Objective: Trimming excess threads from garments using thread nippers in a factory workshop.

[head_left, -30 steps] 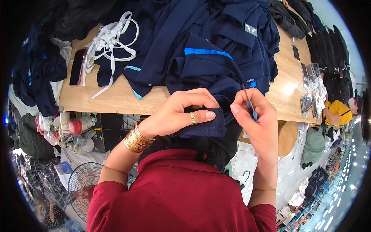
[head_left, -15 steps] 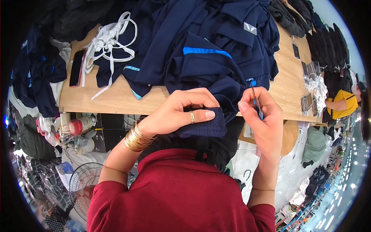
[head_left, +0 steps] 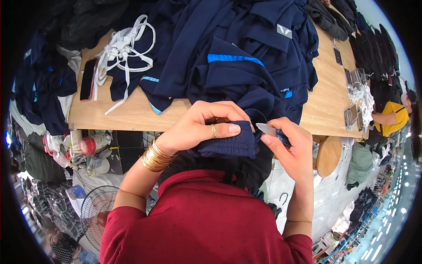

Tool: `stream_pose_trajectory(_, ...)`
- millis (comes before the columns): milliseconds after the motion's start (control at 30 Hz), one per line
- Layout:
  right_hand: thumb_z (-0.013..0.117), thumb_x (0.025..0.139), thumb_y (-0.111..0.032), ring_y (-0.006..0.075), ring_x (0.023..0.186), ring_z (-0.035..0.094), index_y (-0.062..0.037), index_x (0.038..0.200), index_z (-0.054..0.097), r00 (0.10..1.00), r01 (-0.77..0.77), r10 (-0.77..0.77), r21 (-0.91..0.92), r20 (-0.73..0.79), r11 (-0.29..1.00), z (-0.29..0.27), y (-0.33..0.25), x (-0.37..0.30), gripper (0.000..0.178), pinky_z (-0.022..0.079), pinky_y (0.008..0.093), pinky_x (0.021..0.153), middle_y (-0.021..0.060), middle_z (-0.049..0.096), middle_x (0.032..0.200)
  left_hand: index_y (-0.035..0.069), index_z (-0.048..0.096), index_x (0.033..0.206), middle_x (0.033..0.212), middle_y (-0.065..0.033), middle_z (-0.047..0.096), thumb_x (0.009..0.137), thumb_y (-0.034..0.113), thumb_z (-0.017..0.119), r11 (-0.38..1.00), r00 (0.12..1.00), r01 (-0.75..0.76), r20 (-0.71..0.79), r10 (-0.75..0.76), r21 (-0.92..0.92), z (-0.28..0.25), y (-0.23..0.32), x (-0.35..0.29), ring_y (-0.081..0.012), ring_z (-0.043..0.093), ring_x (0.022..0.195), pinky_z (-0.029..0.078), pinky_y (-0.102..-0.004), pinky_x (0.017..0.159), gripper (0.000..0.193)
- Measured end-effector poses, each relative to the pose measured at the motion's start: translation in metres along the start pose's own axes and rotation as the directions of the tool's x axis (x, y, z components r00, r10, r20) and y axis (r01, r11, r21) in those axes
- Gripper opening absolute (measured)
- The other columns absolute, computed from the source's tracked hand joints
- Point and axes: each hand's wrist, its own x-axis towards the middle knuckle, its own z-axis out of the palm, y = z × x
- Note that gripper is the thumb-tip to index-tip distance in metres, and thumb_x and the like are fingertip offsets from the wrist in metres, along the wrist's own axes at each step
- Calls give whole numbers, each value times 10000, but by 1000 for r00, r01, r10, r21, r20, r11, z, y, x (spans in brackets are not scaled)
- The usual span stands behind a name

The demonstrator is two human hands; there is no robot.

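My left hand (head_left: 198,126) is closed on the folded, stitched edge of a navy garment (head_left: 231,147), with the thumb pressed on top. My right hand (head_left: 295,143) grips small thread snips (head_left: 267,129) with a silver blade and a blue handle. The blade points left, close to the held edge, beside the fingertips of my left hand; whether it touches the cloth or a thread I cannot tell. Behind both hands, the rest of the navy cloth rises onto a pile of navy garments (head_left: 237,81) with bright blue strips.
A wooden table (head_left: 132,119) spans the front. On its left lie a phone (head_left: 89,79) and a tangle of white tape (head_left: 125,48); small packets (head_left: 351,116) lie at the right. A fan (head_left: 97,211) stands low left. Another person in yellow (head_left: 391,119) is at far right.
My right hand has come down and slightly left, and the snips have turned from pointing up to pointing left at the navy edge. My left hand keeps its hold.
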Motion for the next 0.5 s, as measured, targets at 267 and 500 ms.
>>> stream_pose_trajectory(267, 700, 716, -191, 214, 556, 527, -34, 824, 591, 997, 64, -64, -14, 34, 998, 5, 2, 2, 220, 395, 277, 514, 71, 546, 664, -25, 625, 919, 966, -59, 584, 846, 109, 577, 999, 1000, 4, 5, -4, 47, -1, -1, -1, -103, 536, 867, 424, -230, 772, 160)
stream_pose_trajectory(500, 704, 710, -196, 230, 573, 540, -35, 826, 592, 994, 102, -100, -32, 51, 994, 4, 0, 6, 228, 403, 280, 516, 72, 555, 675, -34, 629, 836, 910, -115, 611, 791, 90, 590, 999, 998, 12, -64, -8, 52, 3, 2, -1, -154, 557, 820, 422, -264, 758, 137)
